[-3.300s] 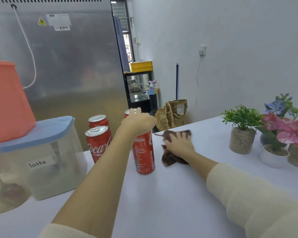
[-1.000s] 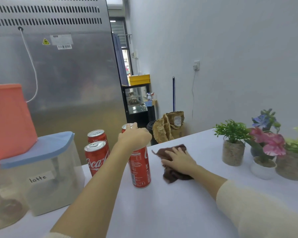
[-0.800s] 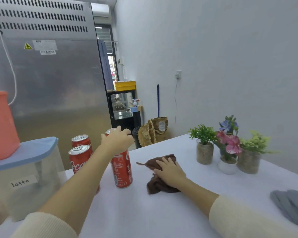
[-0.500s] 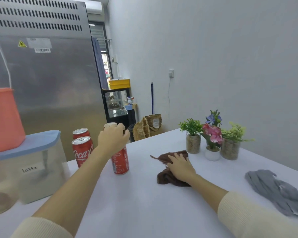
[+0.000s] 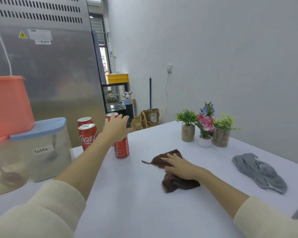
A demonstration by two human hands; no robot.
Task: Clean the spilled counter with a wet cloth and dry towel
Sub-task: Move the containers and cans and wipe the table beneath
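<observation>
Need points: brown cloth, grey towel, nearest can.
brown cloth (image 5: 176,183), head view, bunched near end below the hand.
grey towel (image 5: 258,170), head view, middle of the crumpled folds.
nearest can (image 5: 121,150), head view, lower red side wall.

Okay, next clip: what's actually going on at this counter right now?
A person is wiping the white counter. The right hand presses flat on a crumpled brown cloth. The left hand is open, fingers spread in front of an upright red cola can, not gripping it. Two more cans stand behind. A grey towel lies untouched to the right.
</observation>
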